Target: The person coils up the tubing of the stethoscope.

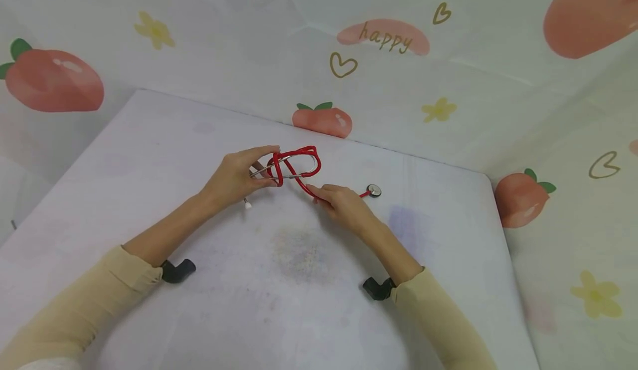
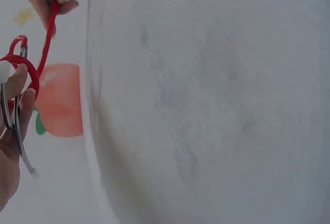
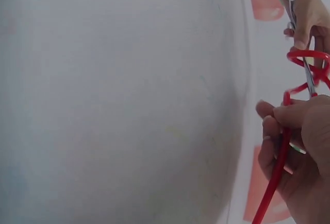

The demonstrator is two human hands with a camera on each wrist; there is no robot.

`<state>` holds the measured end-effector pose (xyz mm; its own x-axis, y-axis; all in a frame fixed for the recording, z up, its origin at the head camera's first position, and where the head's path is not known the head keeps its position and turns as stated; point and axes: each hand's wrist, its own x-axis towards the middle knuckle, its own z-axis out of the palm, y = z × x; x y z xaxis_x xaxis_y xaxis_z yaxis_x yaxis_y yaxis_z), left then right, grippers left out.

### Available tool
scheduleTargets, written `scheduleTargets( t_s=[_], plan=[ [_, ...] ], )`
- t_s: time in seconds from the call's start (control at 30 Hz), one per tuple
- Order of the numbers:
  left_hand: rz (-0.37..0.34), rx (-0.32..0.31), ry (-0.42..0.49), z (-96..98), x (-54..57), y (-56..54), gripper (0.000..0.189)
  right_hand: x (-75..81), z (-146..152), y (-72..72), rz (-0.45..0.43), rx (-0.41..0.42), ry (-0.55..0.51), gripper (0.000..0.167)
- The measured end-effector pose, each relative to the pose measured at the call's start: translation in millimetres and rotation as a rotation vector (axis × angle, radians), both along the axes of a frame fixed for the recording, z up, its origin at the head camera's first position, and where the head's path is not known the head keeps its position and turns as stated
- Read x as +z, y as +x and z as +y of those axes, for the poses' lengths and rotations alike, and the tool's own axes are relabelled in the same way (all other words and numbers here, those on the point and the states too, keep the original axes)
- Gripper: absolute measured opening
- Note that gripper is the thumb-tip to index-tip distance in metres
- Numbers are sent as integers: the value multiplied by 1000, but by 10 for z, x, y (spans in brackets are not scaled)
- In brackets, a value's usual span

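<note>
The left hand [image 1: 235, 175] seemingly steadied the stethoscope [image 1: 299, 152] between half-spread fingers [image 1: 262, 150]; the right hand [image 1: 345, 205], nearly closed, pinched its tube [image 3: 275, 178].

The looped stethoscope tubing [image 1: 309, 149] sat pretty much between the left hand [image 1: 238, 174] and the right hand [image 1: 344, 206], the right one a bit closer to the viewer. Chest piece [image 1: 374, 191] was just right of that hand, and the wall [image 1: 249, 54] stood behind the table [image 1: 279, 325].

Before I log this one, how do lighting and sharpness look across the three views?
Head: soft, dim light, faint shadows on the tabletop, red stethoscope fairly sharp; left wrist: hazy, low contrast, tabletop edge bowed; right wrist: also hazy, tabletop shaded near the right hand.
</note>
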<state>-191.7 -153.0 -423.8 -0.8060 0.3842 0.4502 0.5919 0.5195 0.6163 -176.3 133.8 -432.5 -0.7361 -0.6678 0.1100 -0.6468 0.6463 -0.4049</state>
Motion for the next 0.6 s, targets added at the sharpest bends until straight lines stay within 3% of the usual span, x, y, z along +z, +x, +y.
scheduleTargets(
  t_s=[0.37,0.6],
  plan=[
    [-38,40,-38,57,-11,30,71,-61,-32,165,82,70,38,46],
    [-86,97,-118,81,-3,34,71,-61,8,222,195,86,-68,40]
  ],
)
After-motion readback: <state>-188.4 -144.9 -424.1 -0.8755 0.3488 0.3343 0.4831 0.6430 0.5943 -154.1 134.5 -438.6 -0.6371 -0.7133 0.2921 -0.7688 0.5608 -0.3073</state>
